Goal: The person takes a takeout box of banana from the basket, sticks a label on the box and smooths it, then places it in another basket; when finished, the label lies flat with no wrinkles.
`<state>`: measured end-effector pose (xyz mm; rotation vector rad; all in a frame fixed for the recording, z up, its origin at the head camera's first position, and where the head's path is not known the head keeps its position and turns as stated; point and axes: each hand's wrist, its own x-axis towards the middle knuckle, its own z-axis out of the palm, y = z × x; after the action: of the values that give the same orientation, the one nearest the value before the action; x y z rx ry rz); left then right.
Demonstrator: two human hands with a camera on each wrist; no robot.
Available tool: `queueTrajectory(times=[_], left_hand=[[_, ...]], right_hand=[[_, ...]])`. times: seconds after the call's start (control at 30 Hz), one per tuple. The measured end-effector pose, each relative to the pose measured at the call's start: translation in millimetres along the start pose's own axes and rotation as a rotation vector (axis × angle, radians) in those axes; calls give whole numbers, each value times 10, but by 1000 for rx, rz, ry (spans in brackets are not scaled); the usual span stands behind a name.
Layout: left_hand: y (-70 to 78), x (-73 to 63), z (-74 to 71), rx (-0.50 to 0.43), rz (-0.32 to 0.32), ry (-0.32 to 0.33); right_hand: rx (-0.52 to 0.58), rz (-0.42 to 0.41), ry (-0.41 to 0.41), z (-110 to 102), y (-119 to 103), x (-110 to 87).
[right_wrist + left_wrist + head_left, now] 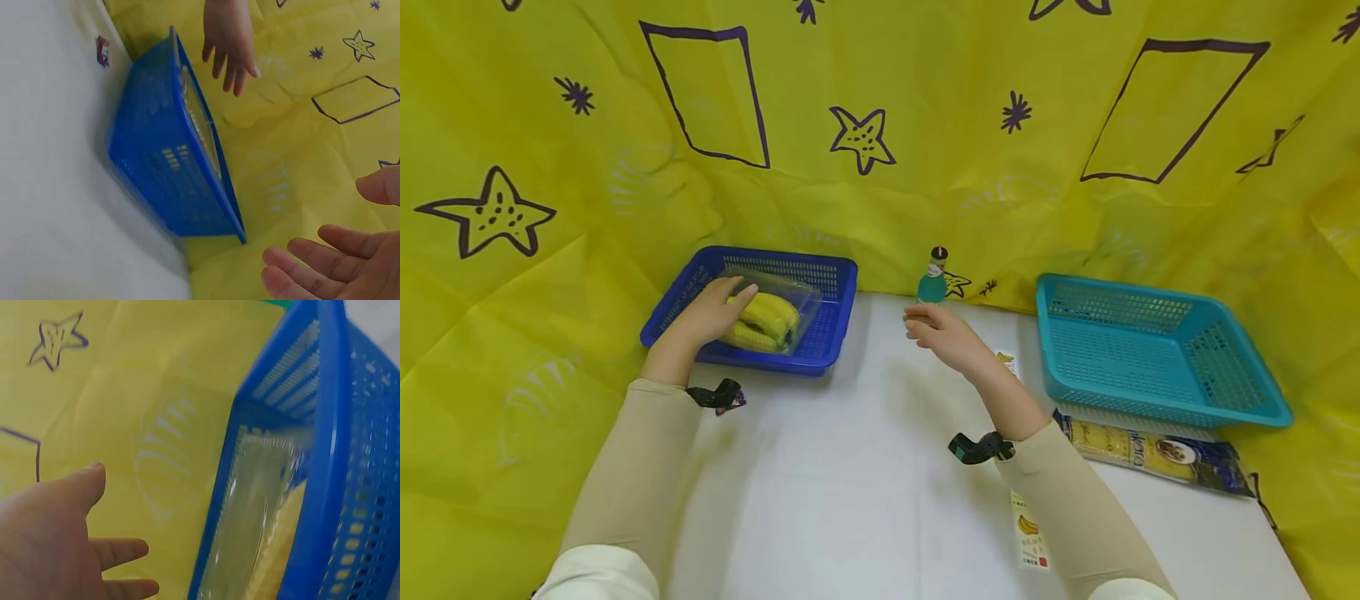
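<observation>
My left hand (713,312) hovers over the left side of a blue basket (827,354), fingers loosely extended and holding nothing. In the basket lies a clear plastic tray (808,302) with yellow bananas (772,312) and a bumpy yellow piece resembling corn (748,337). The left wrist view has the left hand (56,544) beside the basket's rim, apart from it. My right hand (946,333) is raised over the white table, fingers relaxed. It looks empty in the right wrist view. Behind it stands a small bottle of blue-green liquid (932,287), partly hidden by the hand.
A teal basket (1052,367) stands at the right. In front of it lies a long pasta packet (1150,450). Paper strips with banana pictures (1030,537) lie partly under the right arm. A small dark wrapper (732,403) is near the left wrist. Yellow cloth (925,200) rises behind.
</observation>
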<state>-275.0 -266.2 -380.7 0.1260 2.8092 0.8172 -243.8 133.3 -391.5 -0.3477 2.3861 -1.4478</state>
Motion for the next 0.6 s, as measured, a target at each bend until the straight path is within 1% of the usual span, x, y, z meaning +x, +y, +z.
queueTrajectory(times=[0.1, 0.23, 0.43, 0.6], left_hand=[[-88, 49, -89, -47, -19, -34], [-177, 99, -174, -54, -44, -54], [-334, 171, -268, -66, -113, -56], [-412, 198, -332, -60, -132, -52]], right_hand=[[51, 10, -21, 101, -69, 138], [128, 34, -47, 216, -168, 293], [314, 88, -119, 397, -316, 482], [470, 132, -166, 580, -375, 658]])
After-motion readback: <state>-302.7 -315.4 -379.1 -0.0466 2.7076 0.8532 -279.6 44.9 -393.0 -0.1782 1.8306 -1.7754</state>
